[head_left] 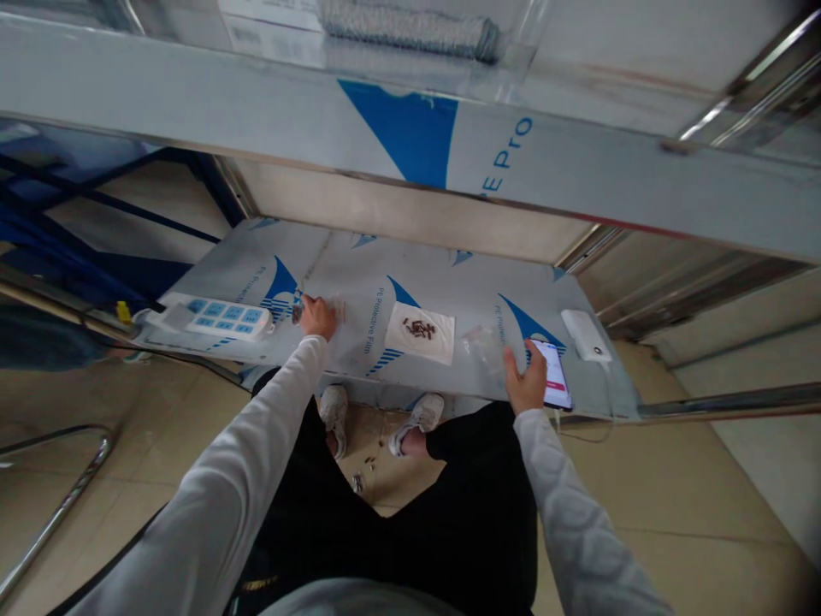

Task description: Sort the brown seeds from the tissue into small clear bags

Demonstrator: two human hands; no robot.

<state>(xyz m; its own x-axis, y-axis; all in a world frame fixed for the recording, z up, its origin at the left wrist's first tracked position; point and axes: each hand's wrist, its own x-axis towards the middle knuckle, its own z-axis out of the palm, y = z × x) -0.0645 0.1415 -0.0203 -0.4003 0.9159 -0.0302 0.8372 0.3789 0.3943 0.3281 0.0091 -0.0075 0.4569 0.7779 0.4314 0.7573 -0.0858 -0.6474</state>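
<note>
My left hand (319,317) rests low over the film-covered metal shelf (346,342), its fingers curled together. A small dark item and some clear plastic (338,308) show beside it; what the fingers hold is too small to make out. My right hand (527,381) is at the left edge of a lit smartphone (555,376), thumb and forefinger apart in a V and fingers touching the phone's side. Between the hands lies a white paper napkin (420,334) with a pile of small brown pieces (418,328). A crumpled clear plastic bag (482,349) lies left of my right hand.
A white power strip (231,319) lies at the shelf's left end. To the right of the phone is a white power bank (586,335) with a cable. An upper shelf (288,120) crosses above. Small bits (359,481) lie on the floor between my shoes.
</note>
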